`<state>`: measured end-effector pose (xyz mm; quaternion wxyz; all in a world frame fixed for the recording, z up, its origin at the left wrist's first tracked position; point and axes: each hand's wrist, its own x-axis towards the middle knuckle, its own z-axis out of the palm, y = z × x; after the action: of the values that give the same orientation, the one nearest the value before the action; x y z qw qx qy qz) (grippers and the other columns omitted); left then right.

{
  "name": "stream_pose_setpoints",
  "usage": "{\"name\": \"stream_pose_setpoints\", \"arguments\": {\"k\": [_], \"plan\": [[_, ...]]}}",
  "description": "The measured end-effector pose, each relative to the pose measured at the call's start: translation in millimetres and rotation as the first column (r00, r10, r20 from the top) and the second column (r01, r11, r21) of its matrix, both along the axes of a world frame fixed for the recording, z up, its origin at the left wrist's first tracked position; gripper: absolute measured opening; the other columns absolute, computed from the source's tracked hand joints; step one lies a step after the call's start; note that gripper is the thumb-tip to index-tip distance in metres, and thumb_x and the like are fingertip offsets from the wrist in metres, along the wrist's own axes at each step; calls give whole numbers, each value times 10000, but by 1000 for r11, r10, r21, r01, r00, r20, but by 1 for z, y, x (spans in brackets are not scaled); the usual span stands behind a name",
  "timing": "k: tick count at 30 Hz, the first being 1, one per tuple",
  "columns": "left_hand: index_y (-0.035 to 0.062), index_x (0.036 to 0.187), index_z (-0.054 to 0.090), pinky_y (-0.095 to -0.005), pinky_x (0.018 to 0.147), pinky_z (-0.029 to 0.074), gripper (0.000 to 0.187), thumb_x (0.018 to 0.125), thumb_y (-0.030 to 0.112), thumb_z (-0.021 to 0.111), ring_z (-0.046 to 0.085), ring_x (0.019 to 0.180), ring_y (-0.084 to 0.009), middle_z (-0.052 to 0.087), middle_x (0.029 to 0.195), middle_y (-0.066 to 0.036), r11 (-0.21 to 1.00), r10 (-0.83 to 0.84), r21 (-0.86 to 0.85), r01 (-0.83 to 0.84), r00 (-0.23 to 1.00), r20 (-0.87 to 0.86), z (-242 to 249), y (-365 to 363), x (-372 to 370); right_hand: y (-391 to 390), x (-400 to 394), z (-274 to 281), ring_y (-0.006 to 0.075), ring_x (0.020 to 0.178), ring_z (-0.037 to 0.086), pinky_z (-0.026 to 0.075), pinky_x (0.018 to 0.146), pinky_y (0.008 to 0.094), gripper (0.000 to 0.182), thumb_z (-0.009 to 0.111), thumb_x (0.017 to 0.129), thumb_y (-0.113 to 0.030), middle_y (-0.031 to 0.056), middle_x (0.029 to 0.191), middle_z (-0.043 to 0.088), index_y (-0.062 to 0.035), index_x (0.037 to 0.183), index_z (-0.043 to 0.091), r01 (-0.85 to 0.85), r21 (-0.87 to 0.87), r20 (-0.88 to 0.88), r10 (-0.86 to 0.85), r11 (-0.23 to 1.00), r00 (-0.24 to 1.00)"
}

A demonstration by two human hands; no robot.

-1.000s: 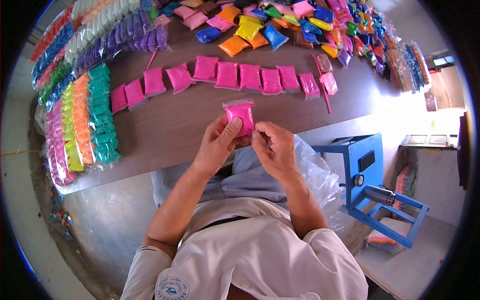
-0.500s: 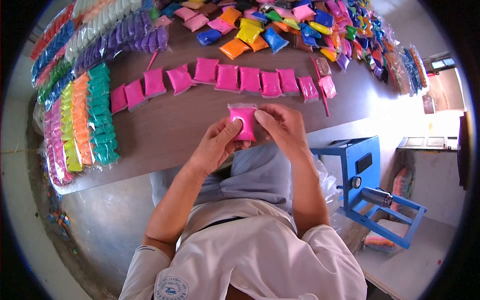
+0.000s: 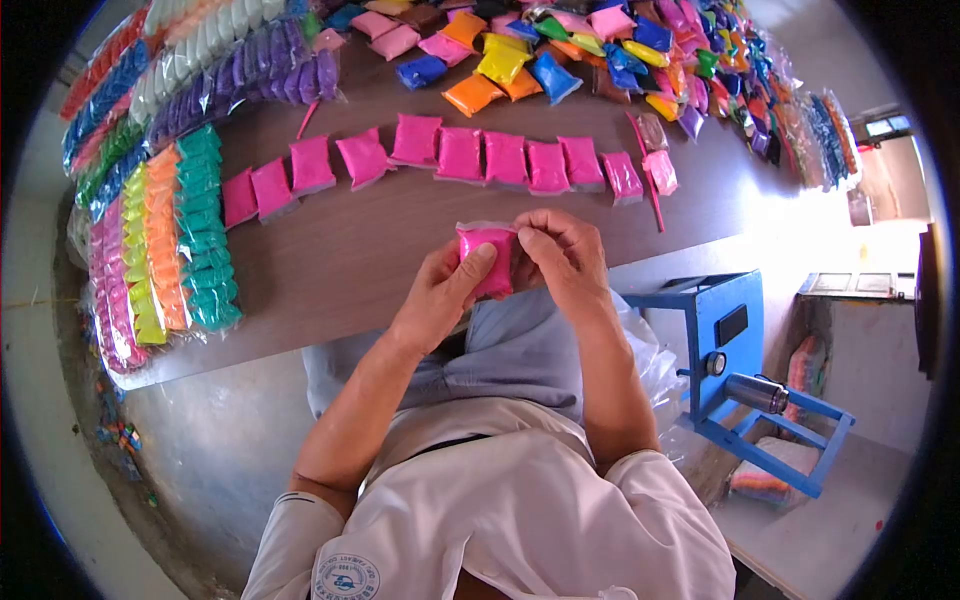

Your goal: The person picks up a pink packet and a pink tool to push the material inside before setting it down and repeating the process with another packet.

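Observation:
A small pink packet (image 3: 490, 262) in clear film is held up over the table's near edge. My left hand (image 3: 450, 285) grips it from the left, thumb pressed on its front face. At the packet's upper right corner, the thumb and fingers of my right hand (image 3: 562, 255) pinch the clear film edge. What the packet contains I cannot make out beyond its solid pink colour. Beyond my hands, a curved row of similar pink packets (image 3: 460, 155) lies flat across the table (image 3: 340, 250).
Strips of joined packets (image 3: 205, 230) in many colours are stacked at the left. A heap of loose coloured packets (image 3: 505, 60) covers the far side. A thin pink stick (image 3: 657, 205) lies right of the row. At the right stands a blue stool (image 3: 745, 290) with a metal flask (image 3: 757, 393).
The packet has lowered slightly and tilted in my hands. My left thumb has shifted up its face, and my right fingers stay at its right corner.

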<state>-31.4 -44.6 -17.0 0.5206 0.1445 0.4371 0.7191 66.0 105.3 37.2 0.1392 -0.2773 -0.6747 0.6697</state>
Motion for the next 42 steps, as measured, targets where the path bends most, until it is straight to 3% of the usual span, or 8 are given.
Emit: {"name": "stream_pose_setpoints", "arguments": {"k": [8,10,16,24,31,33,36,42], "plan": [[-21,1204,572,-310,801,534,343,1028,269,529,640,914,-159,659,1059,-86,999,-38,2,38,991,-130,-2,0,1,9,1,2,27,636,523,424,556,197,152,608,931,-125,-20,727,607,12,951,668,-126,200,12,126,972,992],[-21,1200,575,-311,803,528,347,1027,276,530,637,914,-157,658,1057,-86,997,-51,57,60,987,-150,-1,0,1,13,4,4,36,608,533,434,542,198,156,595,941,-143,-8,726,621,-5,949,666,-177,-82,-3,177,981,984],[-23,1193,580,-315,813,523,356,1026,287,528,635,915,-161,657,1045,-90,995,-61,71,70,990,-131,2,-2,0,17,10,-3,53,590,553,437,517,199,145,609,938,-146,32,754,663,-15,947,669,-200,-283,-59,191,938,980],[-26,1163,594,-320,817,539,335,1022,271,529,658,930,-182,670,1050,-115,999,-4,32,4,1000,-9,9,-1,3,3,13,8,61,634,586,465,548,198,144,617,925,-123,37,759,669,9,921,674,-181,-93,-17,180,979,984],[14,1086,625,-245,684,476,354,1014,351,545,602,778,-102,663,877,-50,1000,2,0,-2,983,-183,15,1,7,14,28,0,72,633,589,483,572,222,140,642,898,-104,56,766,681,14,955,691,-89,-36,50,91,995,995],[10,1083,622,-253,690,478,368,1011,364,550,605,782,-107,661,872,-56,1000,-9,-11,7,983,-181,17,1,6,36,37,-10,112,664,617,502,608,256,140,648,883,-130,63,780,686,-19,953,698,155,325,-2,-163,933,987],[2,1070,619,-266,702,485,394,1003,386,559,610,788,-120,654,865,-64,1000,-5,-12,3,991,-131,20,1,5,85,56,-15,222,724,659,521,677,334,169,672,860,-178,109,836,682,-58,973,709,406,751,-119,-499,521,859],[1,1078,611,-279,732,499,423,995,412,564,617,799,-138,650,890,-73,1000,8,16,-6,991,-135,21,2,5,151,72,-33,317,862,651,501,807,427,227,707,847,-259,132,932,675,-89,995,730,173,901,97,-572,399,815]]}}
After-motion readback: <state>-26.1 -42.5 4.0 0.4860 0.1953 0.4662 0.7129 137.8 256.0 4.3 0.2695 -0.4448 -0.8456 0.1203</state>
